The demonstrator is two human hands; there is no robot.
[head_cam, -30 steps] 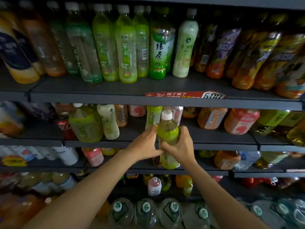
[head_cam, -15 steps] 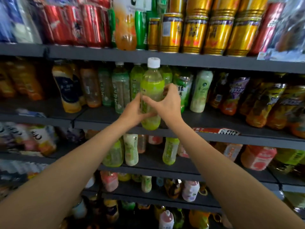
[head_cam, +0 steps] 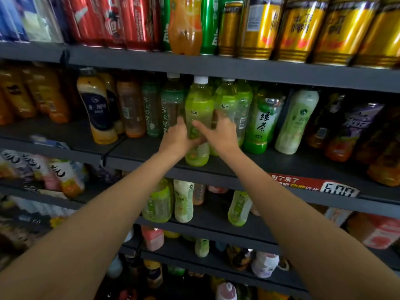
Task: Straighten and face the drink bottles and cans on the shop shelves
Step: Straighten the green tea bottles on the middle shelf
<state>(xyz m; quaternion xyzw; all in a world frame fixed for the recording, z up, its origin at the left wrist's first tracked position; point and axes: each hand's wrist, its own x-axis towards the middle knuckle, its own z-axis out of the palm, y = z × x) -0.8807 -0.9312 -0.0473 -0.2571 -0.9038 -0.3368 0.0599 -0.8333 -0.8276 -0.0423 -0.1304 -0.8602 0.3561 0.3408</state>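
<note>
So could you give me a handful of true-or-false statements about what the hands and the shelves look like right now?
1. Both hands, left hand and right hand, hold the light green plastic bottle with a white cap. True.
2. That bottle hangs in the air below the dark grey shelf. False: its base is down at the shelf's front edge.
3. Gold metal cans stand on the shelf above. True.
4. The bottle's cap is missing. False: the white cap is on.
5. The red price strip is to the left of both arms. False: it is right of them.

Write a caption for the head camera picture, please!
Both hands hold a green bottle standing on the shelf.
</note>
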